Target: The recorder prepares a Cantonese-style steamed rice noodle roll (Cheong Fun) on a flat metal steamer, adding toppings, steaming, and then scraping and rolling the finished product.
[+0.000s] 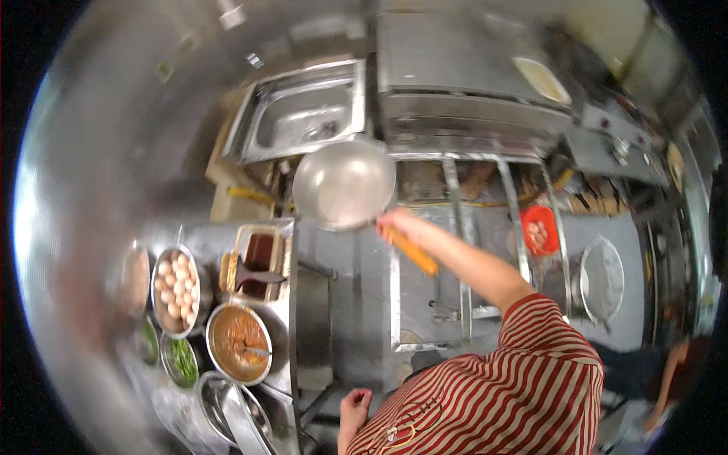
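My right hand grips a metal wok where its yellow-orange handle meets the pan. The wok's bare inside faces up, and nothing shows in it. It hangs over the gap by the front edge of a steel sink, partly overlapping that edge in view; contact cannot be told. Low beside my body, my left hand has loosely curled fingers, with nothing seen in them. The steel counter is nearest to it, at the left.
On the counter stand a pot of eggs, a bowl of reddish sauce, chopped greens and a dark-sauce container with a brush across it. Metal frame bars, a red basin and a bucket lie rightward. Another person's arm shows lower right.
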{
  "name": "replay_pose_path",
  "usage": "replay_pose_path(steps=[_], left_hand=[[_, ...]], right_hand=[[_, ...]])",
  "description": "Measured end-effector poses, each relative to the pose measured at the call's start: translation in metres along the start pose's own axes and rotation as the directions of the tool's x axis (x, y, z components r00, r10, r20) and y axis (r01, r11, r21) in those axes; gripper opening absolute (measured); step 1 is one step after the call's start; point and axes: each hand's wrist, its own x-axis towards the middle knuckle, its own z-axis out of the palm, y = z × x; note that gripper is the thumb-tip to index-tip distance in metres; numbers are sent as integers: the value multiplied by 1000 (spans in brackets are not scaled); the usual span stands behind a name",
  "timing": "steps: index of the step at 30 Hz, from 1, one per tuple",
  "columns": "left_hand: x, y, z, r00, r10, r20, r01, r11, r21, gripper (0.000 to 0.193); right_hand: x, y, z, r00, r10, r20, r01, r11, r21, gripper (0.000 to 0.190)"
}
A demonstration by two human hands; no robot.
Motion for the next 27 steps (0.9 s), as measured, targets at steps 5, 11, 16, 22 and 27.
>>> replay_pose_path(steps=[5, 11, 16, 22, 27], left_hand=[[34, 47, 19, 904, 279, 324, -289, 957, -16, 13], [33, 66, 86, 747, 247, 617, -387, 916, 102, 12], [-1, 103, 193, 497, 272, 824, -569, 819, 73, 15], [-75, 157, 367, 296, 321, 900, -692, 721, -30, 15], [-123, 147, 542, 209, 344, 916, -721, 686, -93, 14]], right_hand=[[-201, 108, -35, 991, 113, -73, -99, 979, 178, 21], [-426, 164, -85, 871, -61, -487, 126, 987, 102, 20], [-565, 187, -119, 546, -185, -817, 384, 922, 48, 18], [-659, 240, -242, 228, -110, -967, 742, 664, 99, 18], [-715, 288, -382, 291, -16, -957, 733, 646, 212, 19]])
